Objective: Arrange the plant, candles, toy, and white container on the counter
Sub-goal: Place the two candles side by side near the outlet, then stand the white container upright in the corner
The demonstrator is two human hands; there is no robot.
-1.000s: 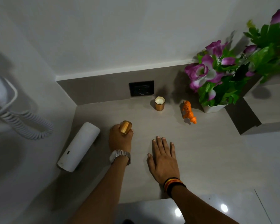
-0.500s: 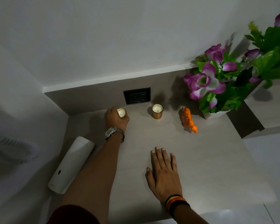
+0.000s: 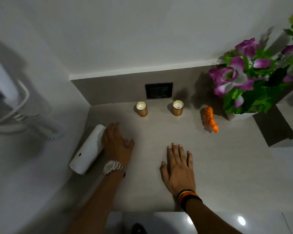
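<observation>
Two gold candles stand upright near the back wall, one point(image 3: 141, 108) to the left and one point(image 3: 178, 108) to the right. An orange toy tiger point(image 3: 209, 119) stands right of them, beside the purple-flowered plant point(image 3: 254, 78) in its white pot point(image 3: 240, 115). The white cylindrical container point(image 3: 86, 152) lies on its side at the counter's left edge. My left hand point(image 3: 116, 144) rests against the container's far end, fingers over it and thumb spread out on the counter. My right hand point(image 3: 178, 164) lies flat on the counter point(image 3: 227, 166), holding nothing.
A black wall socket point(image 3: 159, 90) sits in the backsplash behind the candles. A wall-mounted white hair dryer point(image 3: 7, 92) with a coiled cord point(image 3: 41, 127) hangs at the left. A raised ledge point(image 3: 277, 129) borders the counter at the right.
My left hand set the left candle upright by the back wall, let go of it, and moved back left onto the white container. My right hand stayed flat on the counter.
</observation>
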